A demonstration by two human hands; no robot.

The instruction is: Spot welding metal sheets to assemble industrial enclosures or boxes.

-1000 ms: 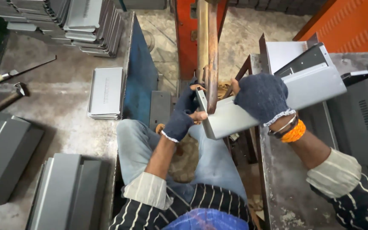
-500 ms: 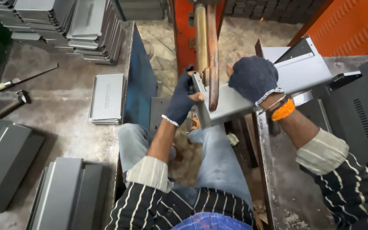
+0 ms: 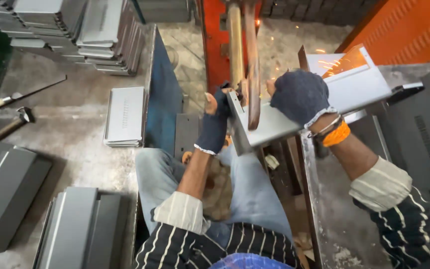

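I hold a grey folded sheet-metal panel (image 3: 334, 102) between the copper-coloured arms of a spot welder (image 3: 245, 60). My left hand (image 3: 215, 122), in a dark fingerless glove, grips the panel's near-left corner. My right hand (image 3: 299, 97), also gloved, with an orange wristband, presses on top of the panel. Orange sparks fly at the panel's far right end. The upper welder arm crosses over the panel between my hands.
Stacks of grey metal panels (image 3: 75, 20) stand at the back left, a small flat stack (image 3: 124, 117) lies on the floor, and more panels (image 3: 6, 189) lie at the near left. A hammer (image 3: 11, 124) lies at the left. A steel bench (image 3: 339, 219) runs along my right.
The panel has shifted slightly under the welder arms. Sparks now show at its far right end. My view has moved a little closer.
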